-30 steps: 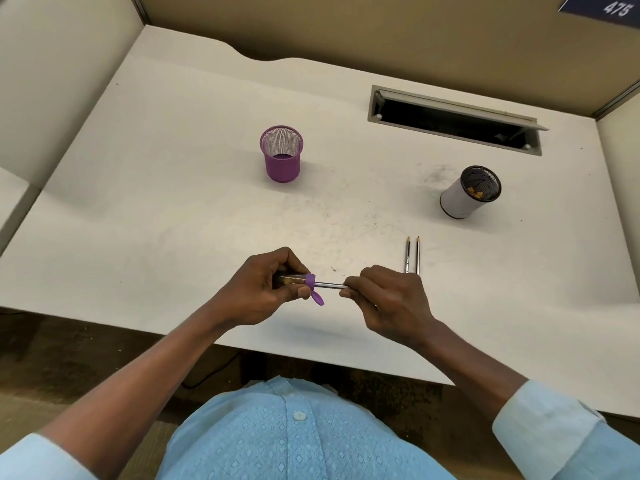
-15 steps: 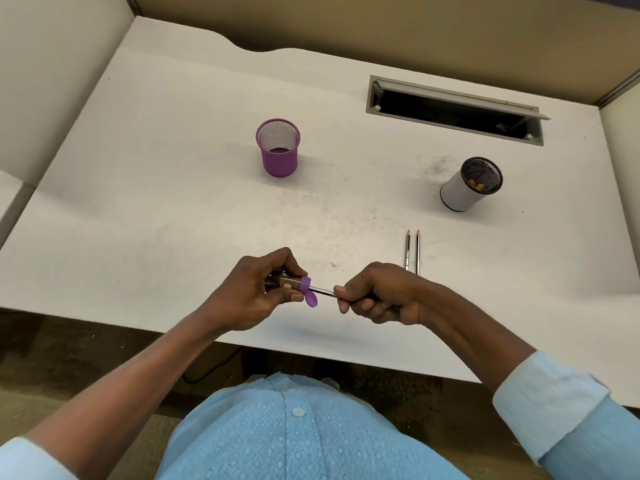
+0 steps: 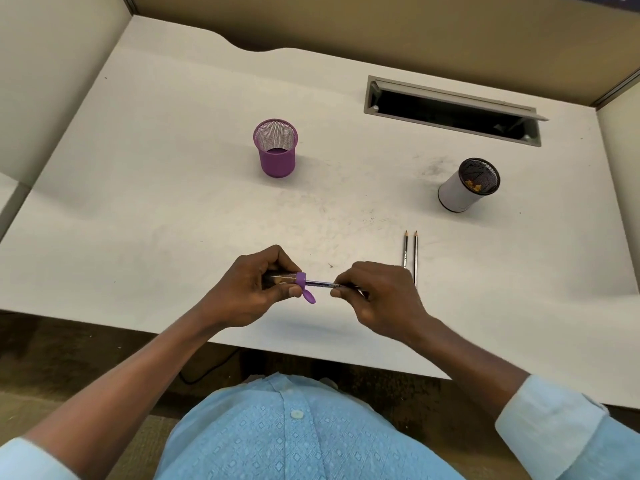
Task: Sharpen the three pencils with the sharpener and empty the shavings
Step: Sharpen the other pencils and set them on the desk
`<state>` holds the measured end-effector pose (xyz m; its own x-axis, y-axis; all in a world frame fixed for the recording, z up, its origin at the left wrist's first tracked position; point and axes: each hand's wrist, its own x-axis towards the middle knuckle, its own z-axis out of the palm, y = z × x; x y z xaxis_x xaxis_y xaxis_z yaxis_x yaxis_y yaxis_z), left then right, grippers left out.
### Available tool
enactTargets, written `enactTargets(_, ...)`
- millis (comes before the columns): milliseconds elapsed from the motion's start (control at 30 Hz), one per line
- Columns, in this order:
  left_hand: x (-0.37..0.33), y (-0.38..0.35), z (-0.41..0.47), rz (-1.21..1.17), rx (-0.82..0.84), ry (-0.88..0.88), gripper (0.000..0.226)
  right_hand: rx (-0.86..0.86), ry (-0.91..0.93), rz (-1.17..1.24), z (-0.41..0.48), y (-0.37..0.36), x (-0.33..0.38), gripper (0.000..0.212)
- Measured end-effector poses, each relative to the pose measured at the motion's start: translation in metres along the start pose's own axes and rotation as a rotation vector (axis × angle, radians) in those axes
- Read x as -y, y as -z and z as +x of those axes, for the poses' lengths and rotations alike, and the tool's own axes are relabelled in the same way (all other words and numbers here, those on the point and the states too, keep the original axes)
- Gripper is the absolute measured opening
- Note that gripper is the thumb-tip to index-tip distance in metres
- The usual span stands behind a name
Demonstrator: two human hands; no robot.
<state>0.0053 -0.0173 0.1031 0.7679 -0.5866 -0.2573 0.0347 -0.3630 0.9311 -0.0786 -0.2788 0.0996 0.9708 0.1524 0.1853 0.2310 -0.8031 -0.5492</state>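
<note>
since half a second ago the right hand [image 3: 379, 299] has rolled back over, its knuckles up again and its fingers pinching the pencil [image 3: 320, 283] from above, while the left hand [image 3: 251, 289] has barely shifted; the pencil lies level between the two hands, just above the near edge of the worktop [image 3: 145, 216], its dark barrel showing only in the short gap between them; its tip is inside the sharpener [image 3: 287, 279], so the point cannot be seen; the sharpener is a dark, partly see-through body with a purple collar, and a small purple flap [image 3: 309, 297] hangs open beneath it; the left hand's fingers are curled closed around the sharpener body, thumb underneath; the right hand's thumb and fingertips are closed narrowly on the pencil barrel; two other pencils [image 3: 410, 252] lie side by side on the worktop just beyond the right hand, points towards the far edge, their near ends hidden behind that hand; a purple mesh cup [image 3: 276, 148] stands upright well beyond the left hand, towards the middle of the worktop; a white cup [image 3: 465, 187] with a dark mesh inside stands towards the right edge, with some brown shavings inside it; an open cable slot [image 3: 450, 110] is set into the worktop near the far right corner; grey smudges mark the surface between the cups and the hands; light blue sleeves and a shirt front fill the bottom of the view.
</note>
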Motion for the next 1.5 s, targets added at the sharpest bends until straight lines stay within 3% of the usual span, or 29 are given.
enactTargets(67, -0.002, -0.001, 0.002, -0.005, 0.0, 0.002, 0.018, -0.146, 0.192, -0.232, -0.005, -0.006, -0.003, 0.017)
enactTargets(167, -0.005, -0.003, 0.006, 0.014, -0.014, -0.035, 0.02, -0.163, 0.186, -0.254, -0.007, -0.008, -0.004, 0.025)
enactTargets(233, -0.005, -0.002, 0.007, 0.059, -0.027, -0.061, 0.021, -0.015, -0.087, -0.018, -0.002, -0.008, 0.004, 0.026)
enactTargets(367, -0.004, 0.001, 0.005, 0.149, 0.022, -0.109, 0.022, 0.556, -0.922, 0.818, 0.022, 0.016, 0.01, 0.031)
enactTargets(467, -0.004, 0.0, 0.003, 0.155, 0.034, -0.132, 0.022, 0.791, -1.166, 1.042, 0.027, 0.024, 0.005, 0.033)
enactTargets(567, -0.004, -0.002, 0.003, 0.157, 0.042, -0.127, 0.022, 0.766, -1.028, 0.987, 0.022, 0.022, 0.003, 0.033)
enactTargets(733, -0.002, 0.001, 0.003, 0.138, 0.055, -0.074, 0.023, 0.427, -0.748, 0.781, 0.013, 0.013, 0.009, 0.016)
enactTargets(900, -0.001, 0.0, 0.006, 0.124, 0.038, -0.049, 0.022, -0.03, -0.059, 0.119, -0.009, -0.012, 0.0, 0.012)
enactTargets(1000, -0.004, -0.005, 0.007, 0.11, 0.022, -0.056, 0.021, -0.17, 0.133, -0.179, -0.014, -0.014, -0.004, 0.023)
enactTargets(1033, -0.005, -0.006, 0.007, 0.11, 0.018, -0.062, 0.022, -0.161, 0.103, -0.16, -0.013, -0.014, -0.003, 0.027)
enactTargets(1100, -0.005, -0.005, 0.007, 0.127, 0.019, -0.075, 0.022, -0.016, -0.14, 0.057, -0.008, -0.012, 0.005, 0.03)
enactTargets(1200, -0.002, -0.004, 0.006, 0.173, 0.051, -0.091, 0.022, 0.383, -0.694, 0.615, 0.008, 0.003, 0.01, 0.031)
enactTargets(1300, -0.001, -0.008, 0.002, 0.166, 0.066, -0.101, 0.023, 0.741, -1.045, 0.897, 0.022, 0.02, 0.005, 0.032)
enactTargets(1400, -0.001, -0.013, 0.0, 0.154, 0.06, -0.115, 0.023, 0.89, -1.131, 1.007, 0.022, 0.024, -0.003, 0.031)
enactTargets(1500, -0.001, -0.012, 0.001, 0.153, 0.057, -0.116, 0.023, 0.815, -0.968, 0.956, 0.016, 0.025, 0.002, 0.03)
